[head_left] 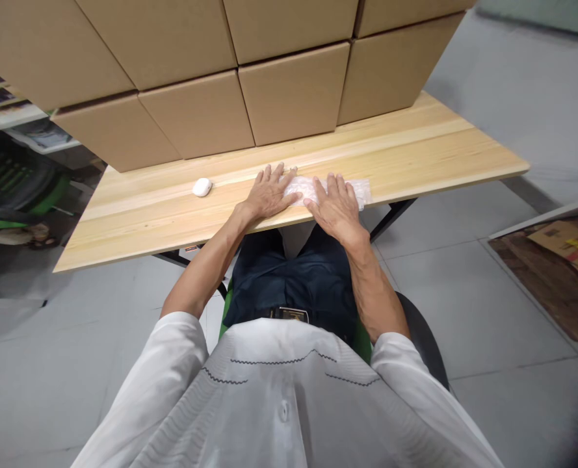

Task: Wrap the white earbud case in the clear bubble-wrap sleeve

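Observation:
A strip of whitish, see-through plastic wrap, perhaps bubble wrap [302, 188], lies flat near the front edge of the wooden table. My left hand [270, 192] rests palm down at its left end, fingers spread and thumb on the plastic. Across its right part lies my right hand [336, 203], also palm down with the fingers stretched out. Both thumbs point toward each other over the wrap. Whatever is under my palms is hidden. To the left of my left hand sits a small white rounded case [202, 187], untouched.
Cardboard boxes [293, 97] stand stacked in rows along the back of the wooden table [415, 153]. A dark and green chair [20, 169] is at the far left. On the floor at right lies flat cardboard [562, 244] with yellow tape.

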A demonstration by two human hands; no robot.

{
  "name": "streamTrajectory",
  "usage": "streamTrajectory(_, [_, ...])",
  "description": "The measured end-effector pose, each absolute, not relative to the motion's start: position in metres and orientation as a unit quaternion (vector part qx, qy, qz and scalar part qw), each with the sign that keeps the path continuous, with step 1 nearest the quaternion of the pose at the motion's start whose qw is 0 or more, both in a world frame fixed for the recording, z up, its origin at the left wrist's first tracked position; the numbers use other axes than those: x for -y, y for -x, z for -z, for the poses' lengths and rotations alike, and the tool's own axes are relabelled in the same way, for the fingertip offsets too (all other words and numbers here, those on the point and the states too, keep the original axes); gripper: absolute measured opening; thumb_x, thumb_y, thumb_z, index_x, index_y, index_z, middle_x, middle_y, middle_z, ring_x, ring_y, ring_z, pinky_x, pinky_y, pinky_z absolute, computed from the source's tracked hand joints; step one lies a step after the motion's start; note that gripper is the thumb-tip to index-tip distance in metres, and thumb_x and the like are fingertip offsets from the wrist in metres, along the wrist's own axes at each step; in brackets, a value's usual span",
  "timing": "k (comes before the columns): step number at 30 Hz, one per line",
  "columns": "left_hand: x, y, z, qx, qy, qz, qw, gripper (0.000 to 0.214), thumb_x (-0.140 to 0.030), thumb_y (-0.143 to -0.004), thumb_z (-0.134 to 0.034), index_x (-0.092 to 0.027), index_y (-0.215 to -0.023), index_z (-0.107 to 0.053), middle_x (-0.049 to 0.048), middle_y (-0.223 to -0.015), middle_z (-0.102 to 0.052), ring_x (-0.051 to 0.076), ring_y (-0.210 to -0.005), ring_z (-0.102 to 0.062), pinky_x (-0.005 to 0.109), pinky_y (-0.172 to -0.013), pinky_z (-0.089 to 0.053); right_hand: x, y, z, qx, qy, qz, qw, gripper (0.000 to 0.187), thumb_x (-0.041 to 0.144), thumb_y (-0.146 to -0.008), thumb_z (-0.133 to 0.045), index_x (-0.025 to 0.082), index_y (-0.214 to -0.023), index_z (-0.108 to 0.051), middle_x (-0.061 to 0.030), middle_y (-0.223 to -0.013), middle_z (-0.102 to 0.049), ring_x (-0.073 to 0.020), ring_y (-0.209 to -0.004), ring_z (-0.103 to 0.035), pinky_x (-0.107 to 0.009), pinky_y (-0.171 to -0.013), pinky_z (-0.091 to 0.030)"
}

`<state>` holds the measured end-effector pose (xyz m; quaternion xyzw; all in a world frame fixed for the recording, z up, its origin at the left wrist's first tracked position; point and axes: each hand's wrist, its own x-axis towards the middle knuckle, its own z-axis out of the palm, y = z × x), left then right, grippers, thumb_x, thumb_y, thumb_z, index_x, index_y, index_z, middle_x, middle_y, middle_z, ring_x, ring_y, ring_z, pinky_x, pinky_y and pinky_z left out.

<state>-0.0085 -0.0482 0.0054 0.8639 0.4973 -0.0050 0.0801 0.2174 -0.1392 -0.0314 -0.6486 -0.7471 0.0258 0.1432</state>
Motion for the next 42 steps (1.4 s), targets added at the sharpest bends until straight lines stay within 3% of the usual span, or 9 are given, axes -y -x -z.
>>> streamTrajectory(9, [0.0463, 0.0106, -0.0028, -0.492, -0.867, 0.004, 0.079, 0.094, -0.075, -0.119, -0.045, -0.029, -0.198, -0.023, 0.0132, -0.207, -0.018, 0.051, -0.192, -0.011, 0.069, -0.154, -0.01, 0.1368, -0.2194, 0.0368, 0.747, 0.642, -0.041, 0.168, 0.087, 0.071, -0.125, -0.026, 0.018, -0.192, -0.038, -0.0219, -0.201, -0.034, -0.0488, -0.187, -0.025, -0.077, -0.148, -0.02])
streamTrajectory(17, [0.0484, 0.0084, -0.0061, -0.497, -0.864, 0.014, 0.077, 0.093, -0.071, -0.12, -0.045, -0.026, -0.198, -0.023, 0.0142, -0.207, -0.017, 0.05, -0.192, -0.012, 0.068, -0.155, -0.01, 0.1393, -0.2173, 0.0294, 0.746, 0.653, -0.038, 0.129, 0.085, 0.065, -0.126, -0.028, 0.013, -0.194, -0.034, -0.025, -0.202, -0.029, -0.0467, -0.189, -0.023, -0.072, -0.149, -0.021])
streamTrajectory(23, [0.0494, 0.0076, -0.0087, -0.499, -0.863, 0.019, 0.083, 0.093, -0.073, -0.12, -0.046, -0.028, -0.197, -0.024, 0.0133, -0.207, -0.017, 0.05, -0.193, -0.011, 0.068, -0.155, -0.01, 0.1366, -0.2195, 0.0371, 0.75, 0.642, -0.023, 0.159, 0.089, 0.072, -0.125, -0.022, 0.016, -0.193, -0.038, -0.0238, -0.199, -0.036, -0.0474, -0.187, -0.026, -0.074, -0.147, -0.023])
streamTrajectory(42, [0.0507, 0.0078, -0.0087, -0.501, -0.862, 0.021, 0.081, 0.093, -0.072, -0.119, -0.044, -0.027, -0.197, -0.024, 0.0135, -0.207, -0.017, 0.05, -0.192, -0.014, 0.068, -0.155, -0.011, 0.1396, -0.2168, 0.0288, 0.75, 0.645, -0.04, 0.142, 0.083, 0.061, -0.127, -0.028, 0.011, -0.192, -0.036, -0.0271, -0.201, -0.028, -0.0477, -0.189, -0.022, -0.075, -0.149, -0.019])
